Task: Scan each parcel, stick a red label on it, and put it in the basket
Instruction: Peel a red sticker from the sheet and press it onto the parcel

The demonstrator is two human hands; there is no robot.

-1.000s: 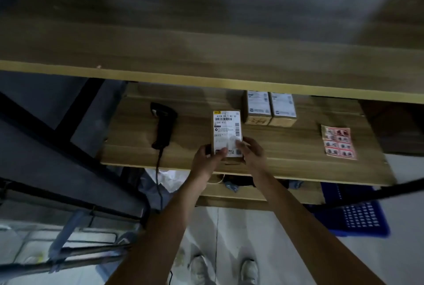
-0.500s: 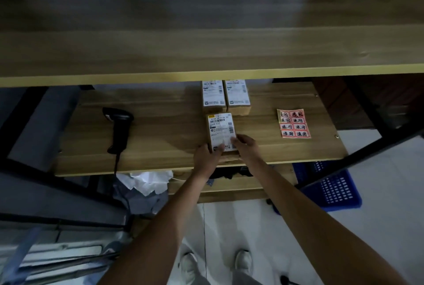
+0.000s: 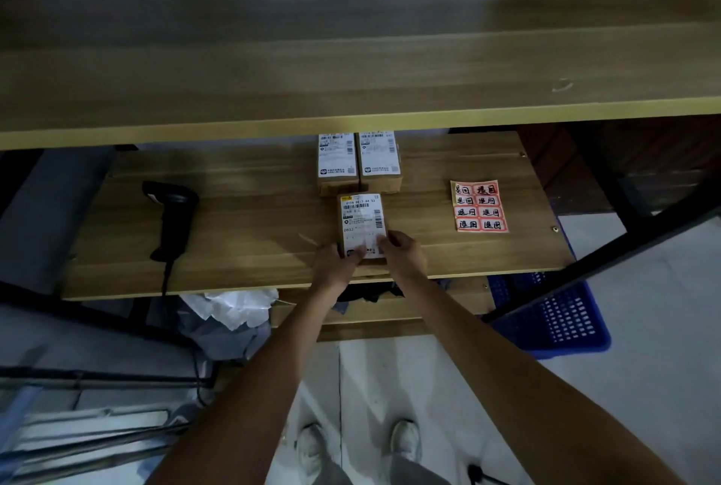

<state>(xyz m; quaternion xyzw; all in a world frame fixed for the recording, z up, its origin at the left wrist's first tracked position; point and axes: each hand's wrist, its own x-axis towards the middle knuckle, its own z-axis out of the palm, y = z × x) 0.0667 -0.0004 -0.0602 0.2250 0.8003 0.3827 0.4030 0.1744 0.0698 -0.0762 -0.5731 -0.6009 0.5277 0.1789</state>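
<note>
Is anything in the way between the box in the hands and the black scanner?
Nothing visible is. Bare wooden shelf lies between the labelled cardboard parcel, held by the left hand and right hand, and the black handheld scanner.

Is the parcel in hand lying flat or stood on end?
Flat: the parcel lies label-up on the shelf, both hands at its near end.

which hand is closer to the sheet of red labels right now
The right hand. It holds the parcel, with the red label sheet off to its right; the left hand is on the parcel's far side.
</note>
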